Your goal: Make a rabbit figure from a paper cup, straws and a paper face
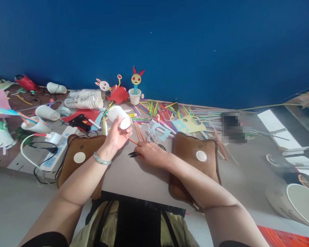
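Observation:
A white paper cup [115,112] is in my left hand [117,135], its fingers wrapped around it. The cup is tilted, with a round end turned toward me. Low over the table, my right hand [150,153] is closed on a small pair of scissors. Dark scissor blades [133,154] stick out to the left of its fingers, while most of the handle is hidden. An orange stick [133,140] lies just beyond the right hand's fingertips.
Brown cushions [193,151] lie under both forearms. A power strip [56,151], a black glue gun [79,121] and stacked cups [84,99] are at left. Colored sticks [157,109] cover the back, near a rabbit-faced figure in a cup [134,97]. A bucket [298,204] stands right.

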Action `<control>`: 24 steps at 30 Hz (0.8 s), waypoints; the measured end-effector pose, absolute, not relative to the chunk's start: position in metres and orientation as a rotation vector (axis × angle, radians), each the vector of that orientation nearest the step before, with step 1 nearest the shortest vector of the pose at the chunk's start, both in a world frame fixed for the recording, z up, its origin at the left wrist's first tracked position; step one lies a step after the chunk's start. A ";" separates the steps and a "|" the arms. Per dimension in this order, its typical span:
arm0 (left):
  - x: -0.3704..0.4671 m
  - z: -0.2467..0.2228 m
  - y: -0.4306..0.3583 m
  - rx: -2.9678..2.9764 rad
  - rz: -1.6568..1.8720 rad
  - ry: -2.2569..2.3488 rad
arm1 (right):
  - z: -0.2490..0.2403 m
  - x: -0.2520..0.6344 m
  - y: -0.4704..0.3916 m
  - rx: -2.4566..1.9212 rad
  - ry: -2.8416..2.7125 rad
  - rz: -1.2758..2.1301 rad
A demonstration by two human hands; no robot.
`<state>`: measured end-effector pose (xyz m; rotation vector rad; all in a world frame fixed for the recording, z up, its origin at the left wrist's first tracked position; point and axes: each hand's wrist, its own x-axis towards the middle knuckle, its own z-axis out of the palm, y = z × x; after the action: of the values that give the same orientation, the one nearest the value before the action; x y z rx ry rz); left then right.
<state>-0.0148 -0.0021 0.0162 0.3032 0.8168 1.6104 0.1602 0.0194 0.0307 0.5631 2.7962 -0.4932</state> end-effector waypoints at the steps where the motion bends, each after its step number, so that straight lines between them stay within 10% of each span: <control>1: -0.015 0.016 -0.002 0.311 1.611 0.812 | 0.030 0.160 0.020 0.560 2.804 -0.475; 24: -0.014 0.013 0.000 0.293 1.641 0.864 | 0.016 0.159 0.037 1.108 2.860 -0.310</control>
<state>-0.0138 0.0001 0.0129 0.2927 0.8644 1.6405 0.1588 0.0366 0.0160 1.1081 2.8602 -0.3099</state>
